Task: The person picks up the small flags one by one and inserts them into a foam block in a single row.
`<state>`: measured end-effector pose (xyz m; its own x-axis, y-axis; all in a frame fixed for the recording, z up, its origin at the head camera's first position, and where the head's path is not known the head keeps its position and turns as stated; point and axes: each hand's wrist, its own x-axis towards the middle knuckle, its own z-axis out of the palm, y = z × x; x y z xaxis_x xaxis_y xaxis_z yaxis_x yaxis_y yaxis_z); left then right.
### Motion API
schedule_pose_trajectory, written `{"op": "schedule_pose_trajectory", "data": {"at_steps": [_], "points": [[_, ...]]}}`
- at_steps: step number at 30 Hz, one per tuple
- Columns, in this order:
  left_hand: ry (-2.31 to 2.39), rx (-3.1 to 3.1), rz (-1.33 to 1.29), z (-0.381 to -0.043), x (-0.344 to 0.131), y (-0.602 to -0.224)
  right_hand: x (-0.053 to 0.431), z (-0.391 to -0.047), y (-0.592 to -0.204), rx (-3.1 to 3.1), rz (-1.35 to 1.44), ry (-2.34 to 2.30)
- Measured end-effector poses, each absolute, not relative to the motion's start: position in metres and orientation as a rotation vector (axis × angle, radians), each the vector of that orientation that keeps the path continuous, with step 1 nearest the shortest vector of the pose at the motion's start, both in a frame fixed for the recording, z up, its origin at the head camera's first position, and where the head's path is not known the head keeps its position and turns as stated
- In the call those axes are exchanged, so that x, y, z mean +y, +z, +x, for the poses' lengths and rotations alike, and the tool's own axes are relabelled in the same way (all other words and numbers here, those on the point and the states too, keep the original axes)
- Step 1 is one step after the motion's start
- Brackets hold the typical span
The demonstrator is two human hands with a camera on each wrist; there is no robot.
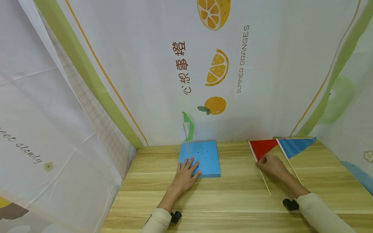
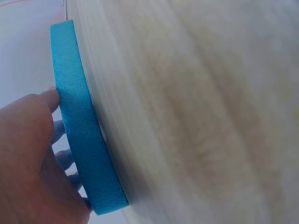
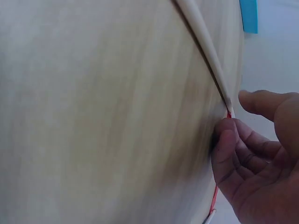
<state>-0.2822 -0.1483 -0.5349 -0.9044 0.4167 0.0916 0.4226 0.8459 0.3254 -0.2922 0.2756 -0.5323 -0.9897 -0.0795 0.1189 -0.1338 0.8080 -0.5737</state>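
Observation:
A square blue foam board (image 1: 211, 161) with small holes lies on the table, and one green flag (image 1: 190, 127) stands upright in it on a thin stick. My left hand (image 1: 184, 178) rests on the board's near left part with fingers spread. The left wrist view shows the thumb against the side of the blue board (image 2: 81, 112). At the right, a red triangular flag (image 1: 262, 147) lies on the table. My right hand (image 1: 272, 165) touches its stick (image 3: 205, 46) just below the cloth. The fingers bend at the stick, while the thumb stands apart from them.
A blue triangular flag (image 1: 297, 146) lies to the right of the red one, its stick partly behind my right forearm. A white cloth (image 1: 151, 81) printed with oranges hangs behind the wooden table (image 1: 227, 200), and more pale cloth hangs at both sides.

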Motion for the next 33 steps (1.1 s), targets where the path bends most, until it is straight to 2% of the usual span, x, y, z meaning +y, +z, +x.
{"op": "schedule_pose_trajectory", "data": {"at_steps": [33], "points": [[-0.527,-2.990,-0.691,-0.2829,-0.1483,-0.5352,0.2700,-0.2930,-0.5296,-2.998,0.012,1.128]]}}
